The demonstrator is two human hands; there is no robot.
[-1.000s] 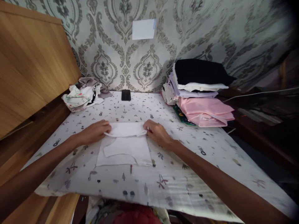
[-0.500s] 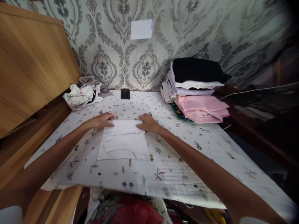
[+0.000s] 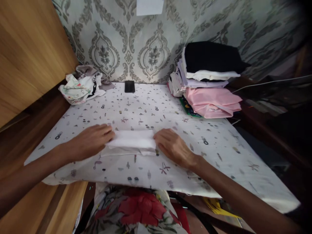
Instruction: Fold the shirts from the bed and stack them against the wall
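A white cloth garment (image 3: pixel 133 139), folded into a narrow strip, lies on the patterned sheet (image 3: pixel 136 112) in front of me. Gripping its left end is my left hand (image 3: pixel 94 141), fingers curled and closed on the fabric. At the opposite end my right hand (image 3: pixel 172 144) pinches the cloth, thumb hidden beneath the other fingers. A lower layer of the garment shows along the near side of the fold. Its exact kind is not clear from what shows.
To the right stands a stack of folded clothes (image 3: pixel 214 58), with pink folded fabric (image 3: pixel 214 100) at its front. Crumpled clothes (image 3: pixel 83 85) lie at the back left beside a wooden cabinet (image 3: pixel 31 55). A black phone-like object (image 3: pixel 129 86) rests near the wall.
The garment's far part has been folded over toward me, leaving a narrower strip. Both hands have come nearer and closed on its ends. The view has tilted downward.
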